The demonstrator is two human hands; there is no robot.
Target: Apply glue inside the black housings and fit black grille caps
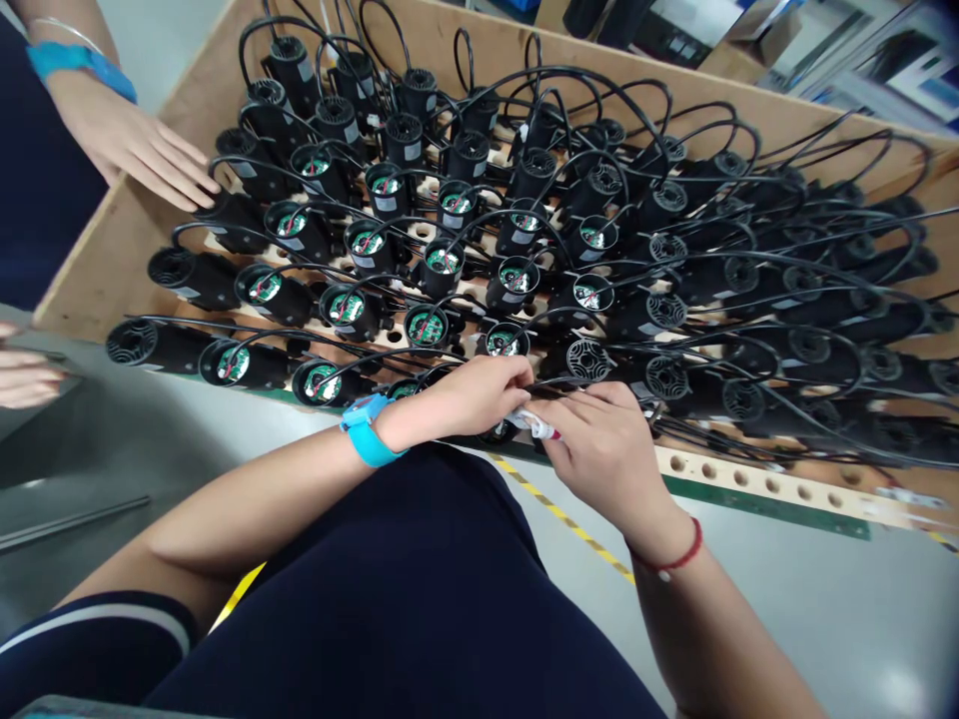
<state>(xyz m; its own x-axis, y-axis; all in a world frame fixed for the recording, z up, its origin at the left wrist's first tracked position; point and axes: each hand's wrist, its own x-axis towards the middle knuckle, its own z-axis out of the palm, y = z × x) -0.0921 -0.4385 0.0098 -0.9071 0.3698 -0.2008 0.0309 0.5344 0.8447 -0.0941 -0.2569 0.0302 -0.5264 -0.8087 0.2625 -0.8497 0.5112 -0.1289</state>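
My left hand (483, 392), with a blue wrist strap, is closed in a pinch at the box's near edge; its fingertips hide what they grip. Beside it, my right hand (603, 439) has its fingers curled round a small white piece with a red end (540, 426), which sticks out towards my left hand. Black cable passes close by both hands. Just beyond them stands an open black cylindrical housing (506, 342) with a green circuit board and red wires inside. Next to it, another black housing (588, 359) has a slotted round end.
The wooden box (90, 270) holds rows of black housings with looping black cables (576, 75). Another person's hand (142, 145) rests on a housing at the left; more fingers (28, 374) show below. A perforated wooden strip (741, 477) runs along the near right edge.
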